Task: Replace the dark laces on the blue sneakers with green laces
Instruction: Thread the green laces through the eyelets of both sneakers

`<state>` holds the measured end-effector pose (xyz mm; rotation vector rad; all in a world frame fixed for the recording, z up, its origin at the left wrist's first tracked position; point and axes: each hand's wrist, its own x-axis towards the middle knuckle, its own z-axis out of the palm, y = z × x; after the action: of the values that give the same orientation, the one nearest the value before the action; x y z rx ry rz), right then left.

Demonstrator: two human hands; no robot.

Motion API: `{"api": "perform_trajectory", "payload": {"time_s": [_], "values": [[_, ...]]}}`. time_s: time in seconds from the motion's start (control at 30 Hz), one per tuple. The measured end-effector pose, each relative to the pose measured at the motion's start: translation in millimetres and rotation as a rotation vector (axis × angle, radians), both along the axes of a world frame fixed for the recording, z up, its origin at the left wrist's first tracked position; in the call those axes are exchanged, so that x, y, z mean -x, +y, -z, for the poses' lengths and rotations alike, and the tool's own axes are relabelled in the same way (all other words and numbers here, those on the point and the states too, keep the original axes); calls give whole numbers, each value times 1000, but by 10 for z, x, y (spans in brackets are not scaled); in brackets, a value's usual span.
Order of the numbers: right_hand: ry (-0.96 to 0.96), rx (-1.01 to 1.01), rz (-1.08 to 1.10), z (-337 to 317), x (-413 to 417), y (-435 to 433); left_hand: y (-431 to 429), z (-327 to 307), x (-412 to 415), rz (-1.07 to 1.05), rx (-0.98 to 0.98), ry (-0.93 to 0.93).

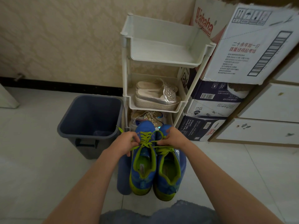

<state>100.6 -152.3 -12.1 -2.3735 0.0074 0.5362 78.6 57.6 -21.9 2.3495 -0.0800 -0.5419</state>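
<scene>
Hands: left hand [125, 141] and right hand [174, 136] each pinch green lace [146, 143] ends over left sneaker [142, 159]. Risk: uneven pull leaves loose knot.

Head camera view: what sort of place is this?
Likely a home entryway or storage corner: a white shoe rack holding silver slip-ons, stacked cardboard boxes beside it, and a blue bin.

Dim, flat indoor light filling the room, floor [32, 151] reading pale and washed, boxes [242, 54] bowing at the right edge, corners softening
</scene>
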Motion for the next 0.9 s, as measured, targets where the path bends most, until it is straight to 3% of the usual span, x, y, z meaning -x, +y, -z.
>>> {"api": "perform_trajectory", "payload": {"time_s": [0.17, 0.3, 0.47, 0.7, 0.8, 0.9], "values": [[-49, 11, -114, -53, 69, 105, -6, -7, 5, 4, 24, -41], [-58, -51, 81, -40, 54, 58, -6, -13, -1, 30, 29, -55], [-4, -214, 130, -32, 27, 33, -6, -43, -5, 69, -8, -71], [-74, -154, -191, -20, 92, 148, -78, -155, 67, 0, 106, -77], [-130, -211, -174, -91, 108, 217, -159, -244, 72, 41, 70, -147], [-38, -265, -159, -154, 126, 291, -161, -282, 70, 44, 56, -158]]}}
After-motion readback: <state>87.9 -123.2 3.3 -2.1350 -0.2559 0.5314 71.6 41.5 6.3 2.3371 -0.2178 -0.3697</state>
